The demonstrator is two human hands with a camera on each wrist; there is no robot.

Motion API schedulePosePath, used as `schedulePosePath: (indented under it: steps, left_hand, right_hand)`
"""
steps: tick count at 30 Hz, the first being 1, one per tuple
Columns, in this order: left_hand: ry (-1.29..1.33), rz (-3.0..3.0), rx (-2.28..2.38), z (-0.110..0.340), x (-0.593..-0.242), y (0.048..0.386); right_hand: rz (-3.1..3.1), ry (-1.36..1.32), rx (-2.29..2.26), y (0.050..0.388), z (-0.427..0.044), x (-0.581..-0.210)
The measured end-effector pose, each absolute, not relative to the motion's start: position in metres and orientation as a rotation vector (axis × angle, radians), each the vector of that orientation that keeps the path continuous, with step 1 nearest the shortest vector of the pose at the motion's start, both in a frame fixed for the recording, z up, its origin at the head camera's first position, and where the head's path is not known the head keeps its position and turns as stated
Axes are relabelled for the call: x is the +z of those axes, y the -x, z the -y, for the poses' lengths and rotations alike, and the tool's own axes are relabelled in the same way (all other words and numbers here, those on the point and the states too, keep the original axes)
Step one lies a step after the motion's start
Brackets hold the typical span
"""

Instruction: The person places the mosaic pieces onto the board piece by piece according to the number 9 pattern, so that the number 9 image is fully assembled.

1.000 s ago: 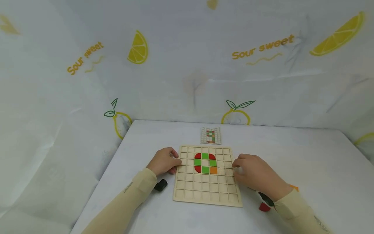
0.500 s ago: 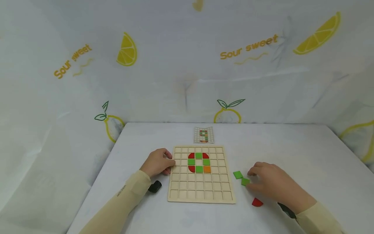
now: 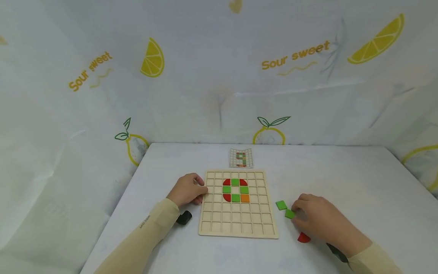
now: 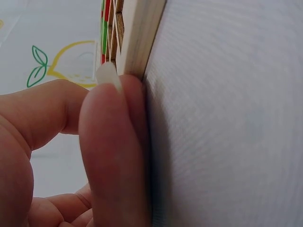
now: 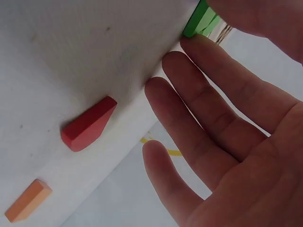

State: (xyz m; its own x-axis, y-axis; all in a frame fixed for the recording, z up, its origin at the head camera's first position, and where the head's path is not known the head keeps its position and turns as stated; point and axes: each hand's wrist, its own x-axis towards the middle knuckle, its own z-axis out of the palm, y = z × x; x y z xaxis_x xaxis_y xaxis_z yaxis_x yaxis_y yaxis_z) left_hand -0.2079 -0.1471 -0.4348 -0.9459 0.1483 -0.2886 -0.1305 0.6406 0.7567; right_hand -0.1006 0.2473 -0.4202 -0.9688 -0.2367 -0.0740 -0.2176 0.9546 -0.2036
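A wooden grid board [image 3: 236, 217] lies on the white table, with several red, green and orange tiles set in a ring in its upper part. My left hand [image 3: 187, 189] holds the board's left edge; the left wrist view shows a thumb [image 4: 111, 142] and fingertip against the wooden rim. To the board's right, my right hand [image 3: 318, 215] is low over a green tile [image 3: 289, 214], its fingertips touching or nearly touching it. Those fingers [image 5: 194, 118] look fairly straight in the right wrist view. A second green tile [image 3: 281, 205] lies just left of that one.
A small pattern card [image 3: 232, 158] lies behind the board. A red quarter-round piece [image 3: 303, 238] sits below my right hand. In the right wrist view an orange piece [image 5: 28, 201] lies beyond another red piece [image 5: 87, 125]. A lemon-print sheet rises behind the table.
My right hand has left the board's right edge and gone right and down to the loose green tiles. The left hand stays at the board's edge. The head view has shifted slightly.
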Motion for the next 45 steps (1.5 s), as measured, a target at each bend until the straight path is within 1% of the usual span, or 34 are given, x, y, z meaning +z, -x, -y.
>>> schedulePosePath:
  steps: [15,31,45]
  left_hand:
    - [-0.003,-2.525,1.237,0.146,-0.437,0.209]
    - [-0.023,-2.523,1.243,0.147,-0.434,0.207]
    - [-0.016,-2.536,1.235,0.148,-0.437,0.21]
  right_hand:
    - [-3.034,0.33,-0.295,0.111,-0.256,-0.41]
    - [-3.082,0.595,-0.365,0.134,-0.221,-0.403]
    - [-3.007,0.639,-0.409,0.146,-0.179,-0.393]
